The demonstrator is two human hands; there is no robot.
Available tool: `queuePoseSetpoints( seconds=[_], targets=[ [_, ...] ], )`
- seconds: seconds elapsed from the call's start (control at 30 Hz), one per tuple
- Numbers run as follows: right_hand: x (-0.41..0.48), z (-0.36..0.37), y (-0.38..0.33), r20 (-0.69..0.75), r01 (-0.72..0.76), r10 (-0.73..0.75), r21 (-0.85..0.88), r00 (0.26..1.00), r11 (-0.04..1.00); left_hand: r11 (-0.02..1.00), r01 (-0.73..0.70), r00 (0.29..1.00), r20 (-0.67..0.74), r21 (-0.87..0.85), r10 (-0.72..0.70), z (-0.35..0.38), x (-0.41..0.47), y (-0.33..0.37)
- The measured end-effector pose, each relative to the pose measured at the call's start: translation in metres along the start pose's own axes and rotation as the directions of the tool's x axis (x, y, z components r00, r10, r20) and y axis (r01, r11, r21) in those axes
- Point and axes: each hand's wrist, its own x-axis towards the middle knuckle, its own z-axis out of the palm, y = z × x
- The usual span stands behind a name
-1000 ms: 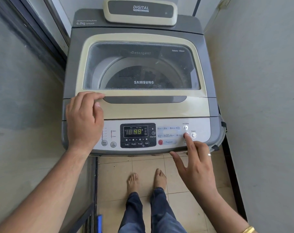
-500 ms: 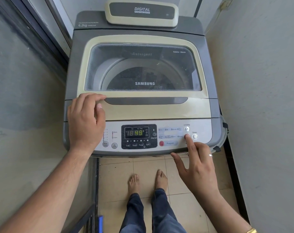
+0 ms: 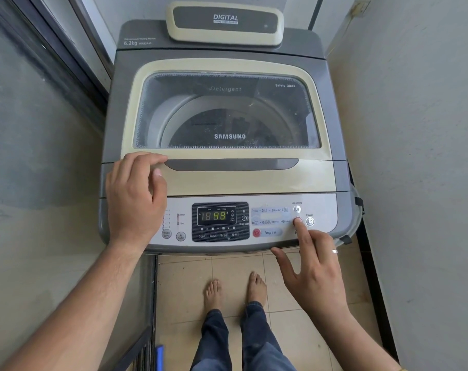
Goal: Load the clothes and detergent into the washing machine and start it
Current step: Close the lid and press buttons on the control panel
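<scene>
A grey and cream top-loading washing machine (image 3: 326, 180) stands in front of me with its glass lid (image 3: 227, 113) shut. Dark clothes show dimly in the drum through the glass. The display (image 3: 215, 216) on the control panel glows with yellow-green digits. My left hand (image 3: 136, 194) rests flat on the front left corner of the lid and panel, fingers loosely apart. My right hand (image 3: 311, 266) has its index fingertip on a round button (image 3: 298, 220) just left of the power button (image 3: 310, 221); its other fingers are spread and hold nothing. No detergent container is in view.
Walls close in on both sides: a grey wall at the right (image 3: 415, 156) and a glass panel at the left (image 3: 40, 156). My bare feet (image 3: 235, 290) stand on beige floor tiles right below the machine's front edge.
The view has shifted slightly, so the machine sits a little lower in the frame. Both hands stay where they were, the right index finger still on the same button.
</scene>
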Motion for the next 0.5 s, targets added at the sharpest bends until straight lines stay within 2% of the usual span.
queuePoseSetpoints(
  seconds=[0.5],
  targets=[
    [0.0012,0.001,0.0015,-0.003,-0.007,0.008,0.049,1.0,0.999,1.0,-0.011,1.0,0.006,0.008,0.011,0.0001,0.0011,-0.0011]
  ],
)
